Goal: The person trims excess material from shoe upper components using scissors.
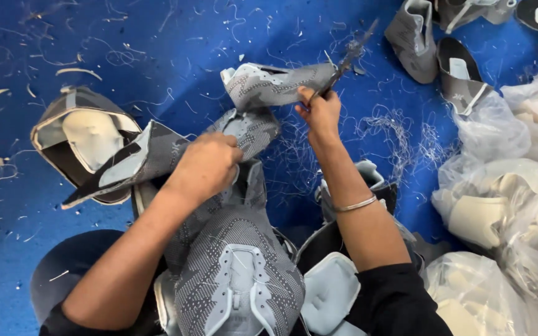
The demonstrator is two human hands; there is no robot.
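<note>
Handling: shoe upper (263,93) looks light, soft, floppy knit; prob. folds easily, not fragile. Best held by a bunched fold near the spot being worked, as it is now.
Look: grey patterned knit w/ pale blue panels & pale lining; curled over on itself.
Where: held up over blue floor (157,37), between both hands, above lap pile of similar uppers (238,274).
Left hand (207,165): fingers clenched on a fold of the upper.
Right hand (320,112): fingers gripping thin dark tool (347,59), tip just beside the upper's edge.
Around: loose threads (393,130) on floor; clear bags (512,205) of pale parts to the right.
</note>
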